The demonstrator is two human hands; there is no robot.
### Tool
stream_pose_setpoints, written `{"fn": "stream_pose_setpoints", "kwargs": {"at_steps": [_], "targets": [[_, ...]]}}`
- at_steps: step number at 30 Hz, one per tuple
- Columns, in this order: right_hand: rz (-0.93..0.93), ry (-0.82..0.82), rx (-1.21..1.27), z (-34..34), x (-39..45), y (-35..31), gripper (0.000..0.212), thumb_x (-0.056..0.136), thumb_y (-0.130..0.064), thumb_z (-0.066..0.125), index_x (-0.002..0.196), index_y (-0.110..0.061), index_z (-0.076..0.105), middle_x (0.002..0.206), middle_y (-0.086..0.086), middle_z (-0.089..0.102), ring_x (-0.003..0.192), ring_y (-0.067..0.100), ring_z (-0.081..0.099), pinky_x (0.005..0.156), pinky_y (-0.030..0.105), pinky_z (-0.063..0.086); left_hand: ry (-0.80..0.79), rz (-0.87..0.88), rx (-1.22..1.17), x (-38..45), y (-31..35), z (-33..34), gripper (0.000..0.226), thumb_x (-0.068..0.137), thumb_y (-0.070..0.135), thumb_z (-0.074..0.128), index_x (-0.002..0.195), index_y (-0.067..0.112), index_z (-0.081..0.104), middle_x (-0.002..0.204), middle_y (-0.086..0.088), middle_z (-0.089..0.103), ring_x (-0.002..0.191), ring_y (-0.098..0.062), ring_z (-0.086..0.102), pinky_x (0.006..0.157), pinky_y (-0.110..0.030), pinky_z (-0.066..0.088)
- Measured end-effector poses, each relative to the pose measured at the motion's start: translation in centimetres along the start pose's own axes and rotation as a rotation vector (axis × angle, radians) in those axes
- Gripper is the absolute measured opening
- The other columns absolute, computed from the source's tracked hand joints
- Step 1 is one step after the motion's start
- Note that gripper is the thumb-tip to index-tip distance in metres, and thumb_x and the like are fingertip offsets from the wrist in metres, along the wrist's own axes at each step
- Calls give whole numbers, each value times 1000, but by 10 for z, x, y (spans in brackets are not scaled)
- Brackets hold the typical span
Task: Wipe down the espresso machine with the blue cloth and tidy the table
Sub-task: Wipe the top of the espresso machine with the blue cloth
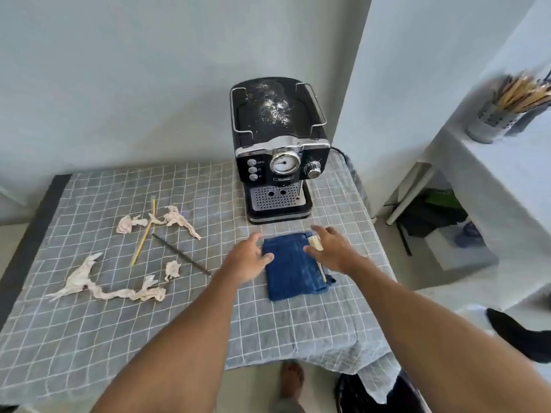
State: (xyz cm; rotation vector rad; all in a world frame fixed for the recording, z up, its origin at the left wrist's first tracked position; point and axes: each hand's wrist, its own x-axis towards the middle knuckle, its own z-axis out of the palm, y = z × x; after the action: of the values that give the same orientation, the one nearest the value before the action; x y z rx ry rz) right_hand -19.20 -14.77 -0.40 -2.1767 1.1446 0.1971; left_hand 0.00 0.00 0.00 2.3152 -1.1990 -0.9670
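Landmark: we take the espresso machine as reference; it stands at the far right of the checked tablecloth.

Machine state: white powder and crumbs lie scattered on its black top panel, inside the wire rail. Front dials and drip grille look free of mess, as far as we can see.

Blue cloth: folded, lying flat on the tablecloth just in front of the machine's base, not yet lifted.

Left hand: at the cloth's left edge, fingers loosely spread, thumb tip touching the fabric. No grip closed that we can see.

Right hand: over the cloth's far right corner, fingers extended and relaxed. A small pale object sits by the fingers; we cannot tell what it is, nor whether it is held.

Litter: to the left of the machine, nearer us, we count about 5 crumpled tissue scraps, 1 yellow stick and 1 dark stick.

Step in hand: we judge this as reaching for the cloth, ahead of any wiping.

Next move calls for: closing the fingers on the cloth, raising it to the machine's top, and wiping inward so the powder does not fall onto the tablecloth. Litter collection remains.
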Motion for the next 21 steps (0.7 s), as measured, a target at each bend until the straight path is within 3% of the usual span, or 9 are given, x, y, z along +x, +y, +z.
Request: {"fn": "stream_pose_setpoints", "kwargs": {"at_steps": [4, 8, 11, 14, 18, 19, 21], "targets": [[93, 0, 45, 11, 26, 13, 74, 99, -49, 57, 160, -24, 24, 154, 19, 35, 136, 42, 46, 112, 50, 38, -64, -101, 39, 27, -3, 29, 72, 99, 46, 64, 159, 32, 29, 141, -11, 53, 128, -29, 57, 106, -48, 48], [110, -2, 74, 21, 45, 16, 60, 96, -46, 64, 147, -20, 44, 138, 14, 44, 123, 36, 55, 106, 43, 45, -18, -176, 26, 50, -9, 43, 73, 97, 49, 66, 159, 31, 32, 144, -9, 47, 129, -27, 57, 107, -49, 49], [132, 37, 120, 25, 51, 17, 44, 94, -36, 71, 132, -18, 57, 129, 11, 46, 113, 32, 59, 102, 42, 50, 22, -207, -56, 60, -11, 45, 43, 92, 40, 75, 130, 30, 57, 128, -5, 59, 112, -22, 63, 98, -42, 54], [109, 74, 174, 29, 52, 21, 33, 94, -30, 72, 123, -18, 62, 125, 5, 51, 104, 24, 61, 91, 35, 54, 87, -212, -69, 63, -14, 46, 20, 90, 30, 79, 96, 30, 60, 110, -2, 66, 92, -17, 66, 87, -38, 57], [96, 81, 354, 29, 44, 22, 22, 93, -21, 71, 109, -24, 57, 97, 1, 67, 74, 8, 61, 49, 11, 45, 72, -304, -224, 62, -12, 47, 39, 87, 22, 83, 106, 24, 49, 97, 4, 67, 88, -12, 65, 78, -29, 52], [83, 107, 393, 28, 41, 21, 22, 92, -21, 73, 107, -25, 58, 94, 0, 67, 71, 8, 60, 46, 10, 44, 53, -312, -247, 62, -10, 47, 40, 86, 22, 83, 107, 25, 49, 96, 5, 67, 90, -14, 66, 75, -25, 48], [52, 150, 464, 27, 31, 17, 23, 88, -22, 76, 104, -28, 60, 90, -2, 68, 67, 6, 59, 47, 13, 46, 21, -296, -225, 60, -9, 48, 20, 87, 23, 79, 97, 21, 61, 85, 7, 66, 86, -17, 65, 63, -20, 42]]}}
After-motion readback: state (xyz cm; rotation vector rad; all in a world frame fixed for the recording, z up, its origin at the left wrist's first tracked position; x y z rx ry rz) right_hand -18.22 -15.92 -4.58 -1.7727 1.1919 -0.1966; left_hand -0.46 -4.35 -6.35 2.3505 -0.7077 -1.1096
